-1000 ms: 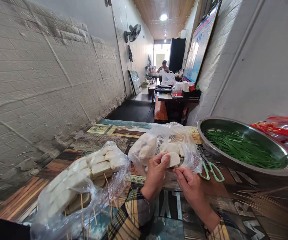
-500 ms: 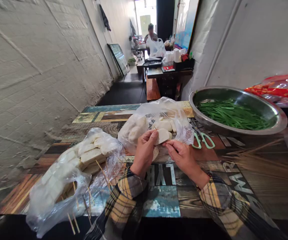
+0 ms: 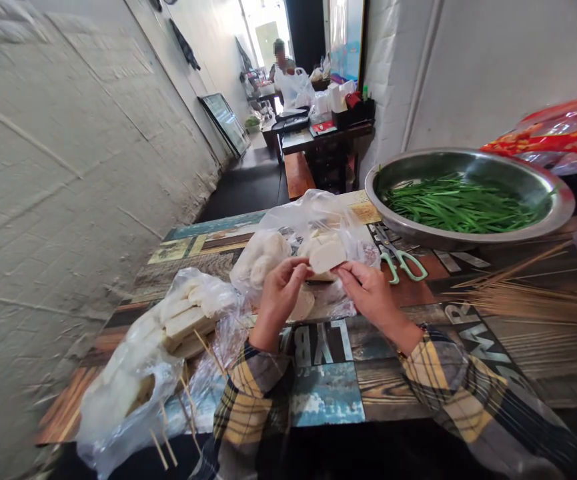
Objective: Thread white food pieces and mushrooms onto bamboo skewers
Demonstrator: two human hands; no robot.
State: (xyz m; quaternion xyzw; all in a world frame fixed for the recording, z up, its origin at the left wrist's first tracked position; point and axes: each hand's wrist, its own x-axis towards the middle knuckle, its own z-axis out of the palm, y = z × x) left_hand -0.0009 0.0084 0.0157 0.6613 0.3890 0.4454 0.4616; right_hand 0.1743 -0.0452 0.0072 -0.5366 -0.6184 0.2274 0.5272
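Observation:
A flat white slice with rounded ends (image 3: 328, 256), like a rice cake, is held up over the table between my two hands. My left hand (image 3: 282, 293) pinches its left end, thumb against fingers. At its lower right edge, the fingertips of my right hand (image 3: 372, 299) are closed; whether a thin skewer is there too, I cannot make out. Just behind lies an open clear plastic bag (image 3: 268, 257) with more white pieces. Another loose slice (image 3: 302, 307) rests on the table beside my left hand. A larger plastic bag (image 3: 118, 373) holds stacked white blocks, with several wooden skewers (image 3: 208, 350) sticking out.
Green-handled scissors (image 3: 408, 265) lie right of the middle bag. Behind them stands a steel basin (image 3: 473, 233) of cut green stalks (image 3: 463, 203). A bundle of bare skewers (image 3: 528, 297) lies at right, near a red plastic package (image 3: 558, 130). A person (image 3: 282, 59) sits far back.
The view has shifted and tilted slightly. The white slice is turned so its broad face shows more, and my left fingers have slid out to its left end.

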